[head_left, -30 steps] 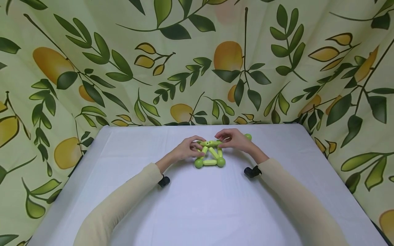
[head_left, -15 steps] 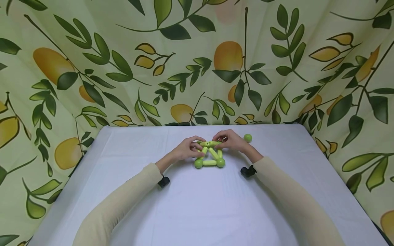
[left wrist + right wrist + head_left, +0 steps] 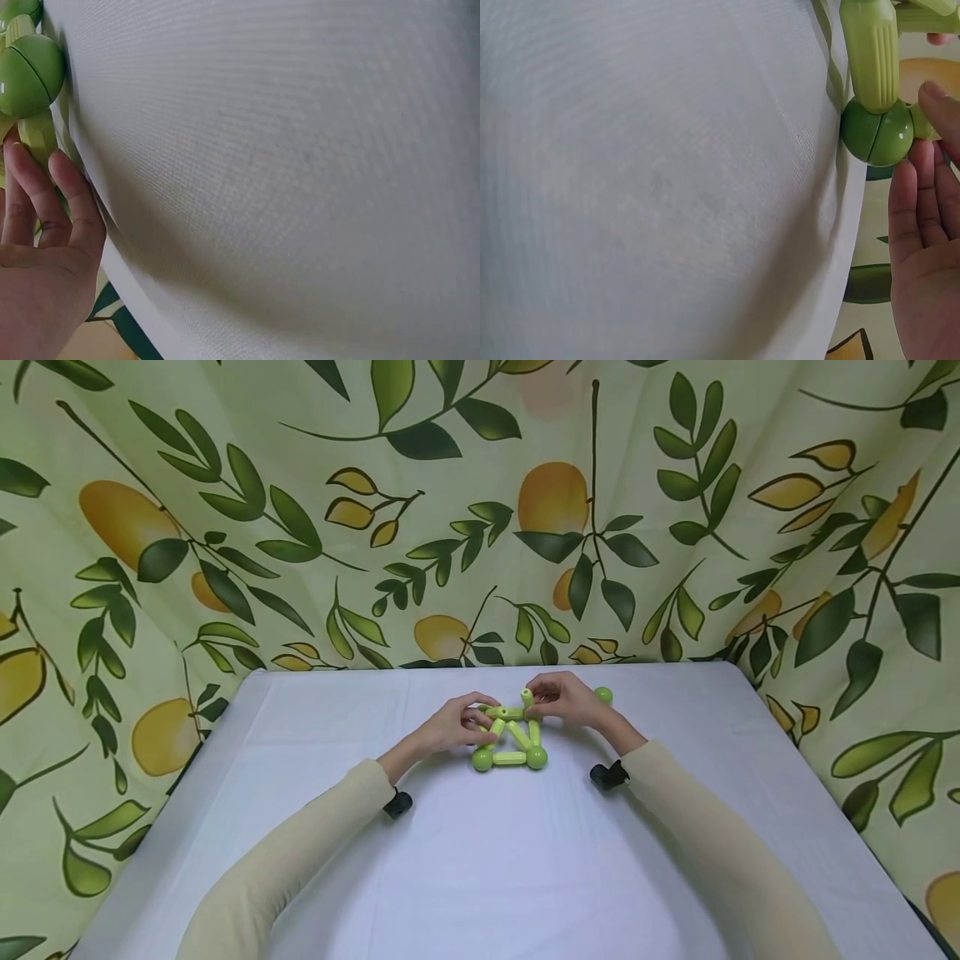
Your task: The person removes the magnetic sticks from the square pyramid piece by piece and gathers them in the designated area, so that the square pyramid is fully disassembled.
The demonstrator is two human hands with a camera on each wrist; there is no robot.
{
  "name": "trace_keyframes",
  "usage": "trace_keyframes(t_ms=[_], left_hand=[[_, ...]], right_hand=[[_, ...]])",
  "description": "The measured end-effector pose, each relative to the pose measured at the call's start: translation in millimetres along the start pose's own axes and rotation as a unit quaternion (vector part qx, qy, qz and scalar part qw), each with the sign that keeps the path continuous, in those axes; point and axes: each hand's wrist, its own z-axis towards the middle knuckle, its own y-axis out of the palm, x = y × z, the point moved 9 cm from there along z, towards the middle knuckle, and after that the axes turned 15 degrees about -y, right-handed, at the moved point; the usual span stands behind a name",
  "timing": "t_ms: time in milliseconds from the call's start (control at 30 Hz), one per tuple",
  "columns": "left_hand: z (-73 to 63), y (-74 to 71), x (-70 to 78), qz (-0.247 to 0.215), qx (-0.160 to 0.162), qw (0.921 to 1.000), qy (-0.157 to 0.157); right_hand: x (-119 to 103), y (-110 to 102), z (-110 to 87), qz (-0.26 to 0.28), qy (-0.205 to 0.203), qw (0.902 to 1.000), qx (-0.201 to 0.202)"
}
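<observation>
Left hand [image 3: 454, 724] grips the left side of the plastic-looking frame of light-green rods and green balls [image 3: 510, 759], far-centre on the white cloth-covered table [image 3: 480, 860], likely steadying it while right hand [image 3: 567, 701] pinches a light-green rod [image 3: 527, 697] rising at its far-right corner.

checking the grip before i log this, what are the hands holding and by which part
The right hand pinches the upright green rod next to the ball; the left hand holds the green frame by its left side.
</observation>
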Motion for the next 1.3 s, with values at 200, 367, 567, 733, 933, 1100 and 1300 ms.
trace_keyframes(t_ms=[200, 367, 567, 733, 933, 1100, 1300], left_hand=[[1.6, 0.1, -1.7, -0.002, 0.001, 1.0000, -0.003], [1.3, 0.4, -0.1, -0.004, 0.001, 1.0000, 0.001], [-0.4, 0.4, 0.4, -0.003, 0.000, 1.0000, -0.001], [-0.5, 0.6, -0.4, -0.001, 0.000, 1.0000, -0.001], [-0.7, 0.3, -1.4, 0.005, 0.001, 1.0000, -0.001], [1.0, -0.9, -2.5, 0.005, 0.001, 1.0000, -0.003], [3.0, -1.9, -2.5, 0.006, -0.001, 1.0000, -0.001]], right_hand=[[0, -3, -1.1, -0.004, -0.009, 0.9999, 0.005], [3, -7, -3.3, 0.018, -0.004, 0.9997, 0.018], [6, -18, -7.9, 0.015, 0.021, 0.9984, 0.051], [5, -35, -19.1, -0.003, 0.047, 0.9956, 0.082], [4, -63, -41.9, -0.012, 0.052, 0.9940, 0.095], [6, -94, -70.4, -0.034, 0.072, 0.9902, 0.115], [12, -134, -108.6, -0.077, 0.090, 0.9840, 0.133]])
